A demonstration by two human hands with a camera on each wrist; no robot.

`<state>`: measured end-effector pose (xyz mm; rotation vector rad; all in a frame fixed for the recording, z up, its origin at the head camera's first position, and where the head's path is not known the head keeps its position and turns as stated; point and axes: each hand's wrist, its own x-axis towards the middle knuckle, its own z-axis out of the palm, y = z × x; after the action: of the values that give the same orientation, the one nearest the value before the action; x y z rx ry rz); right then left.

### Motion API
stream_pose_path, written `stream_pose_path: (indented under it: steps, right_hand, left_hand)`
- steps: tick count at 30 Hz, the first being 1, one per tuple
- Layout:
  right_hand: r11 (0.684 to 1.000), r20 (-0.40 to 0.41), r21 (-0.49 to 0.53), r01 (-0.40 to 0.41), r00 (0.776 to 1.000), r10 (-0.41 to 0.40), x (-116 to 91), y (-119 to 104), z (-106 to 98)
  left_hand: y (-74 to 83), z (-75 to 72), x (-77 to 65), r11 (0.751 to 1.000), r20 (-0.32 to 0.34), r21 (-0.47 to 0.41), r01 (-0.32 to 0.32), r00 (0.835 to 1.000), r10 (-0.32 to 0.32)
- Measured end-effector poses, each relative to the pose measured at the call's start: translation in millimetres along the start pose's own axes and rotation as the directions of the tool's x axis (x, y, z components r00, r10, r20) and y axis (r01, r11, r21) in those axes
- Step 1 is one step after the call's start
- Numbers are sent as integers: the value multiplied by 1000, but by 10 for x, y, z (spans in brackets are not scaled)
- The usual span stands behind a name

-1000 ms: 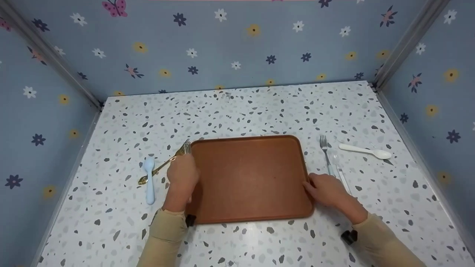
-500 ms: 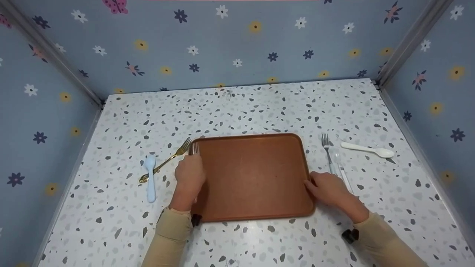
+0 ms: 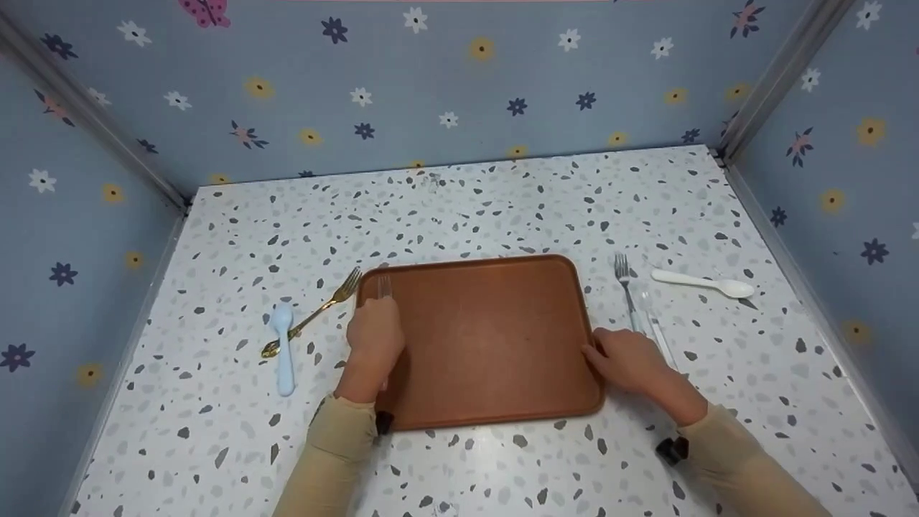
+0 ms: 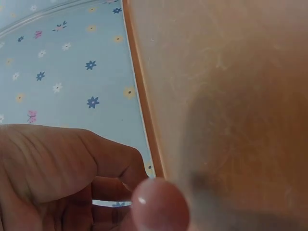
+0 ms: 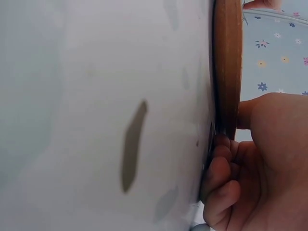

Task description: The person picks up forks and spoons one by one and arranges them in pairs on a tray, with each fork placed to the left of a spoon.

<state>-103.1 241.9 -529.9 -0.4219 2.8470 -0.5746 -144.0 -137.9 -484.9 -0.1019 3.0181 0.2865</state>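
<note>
A brown rectangular tray (image 3: pixel 488 337) lies on the speckled table. My left hand (image 3: pixel 375 334) is over its left side, gripping a fork whose clear tines (image 3: pixel 385 286) point away from me over the tray. In the left wrist view the curled fingers (image 4: pixel 115 159) are beside the tray's rim, and a rounded pinkish end (image 4: pixel 161 207) shows close to the camera. My right hand (image 3: pixel 632 359) holds the tray's right rim near the front corner, thumb on top. Its other fingers (image 5: pixel 219 173) curl at the tray's edge in the right wrist view.
Left of the tray, a light blue spoon (image 3: pixel 284 352) crosses a gold fork (image 3: pixel 334 300). On the right lie a metal fork (image 3: pixel 623 276), a slim clear-and-white utensil (image 3: pixel 657 330) and a white spoon (image 3: pixel 707 283). Flowered walls (image 3: pixel 445 79) enclose the table.
My left hand has moved right with its fork, from beside the gold fork's tines to over the tray's left side. The right hand keeps its hold on the right rim.
</note>
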Motion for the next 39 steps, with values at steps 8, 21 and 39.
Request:
stream_pose_path:
  steps: [8, 21, 39]
  right_hand:
    - [1000, -9, 7, -9, 1000, 9, 0, -5, -18]
    - [1000, -10, -1, -10, 1000, 10, 19, -13, -48]
    - [1000, -10, 17, -7, 1000, 8, -1, -33, -27]
  left_hand:
    - [-17, 40, 18, 1000, -5, -2, -10, 1000, 10]
    - [-15, 60, 44, 1000, -21, -11, -10, 1000, 10]
    - [33, 119, 33, 998, -6, 61, -10, 1000, 10]
